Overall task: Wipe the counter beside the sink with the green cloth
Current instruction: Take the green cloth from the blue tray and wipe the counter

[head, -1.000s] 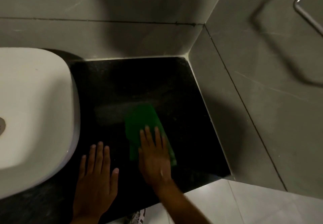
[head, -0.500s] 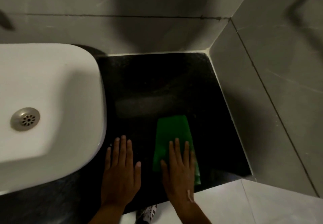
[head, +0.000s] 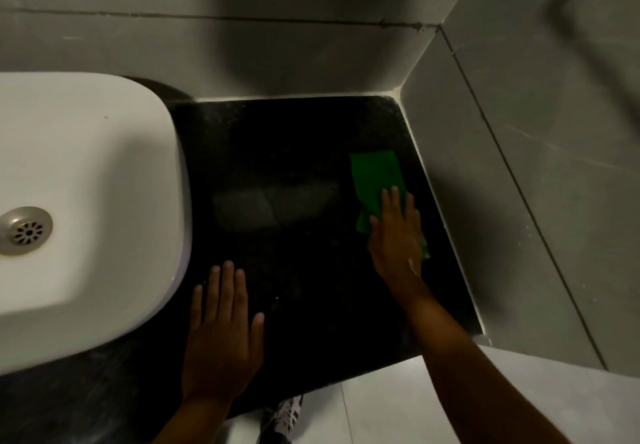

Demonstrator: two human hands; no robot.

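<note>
The green cloth (head: 375, 180) lies flat on the black counter (head: 298, 152), close to the right wall. My right hand (head: 398, 235) presses down on the cloth's near half, fingers stretched out flat and covering that part. My left hand (head: 221, 332) rests palm down on the bare counter near its front edge, just right of the white sink (head: 86, 208), holding nothing.
Grey tiled walls (head: 519, 166) close the counter at the back and on the right. The sink's metal drain (head: 26, 230) shows at far left. Below the counter's front edge are pale floor tiles (head: 381, 409) and a shoe (head: 287, 412).
My right hand has slid the cloth to the right and away from me, toward the right wall. My left hand has stayed flat near the sink.
</note>
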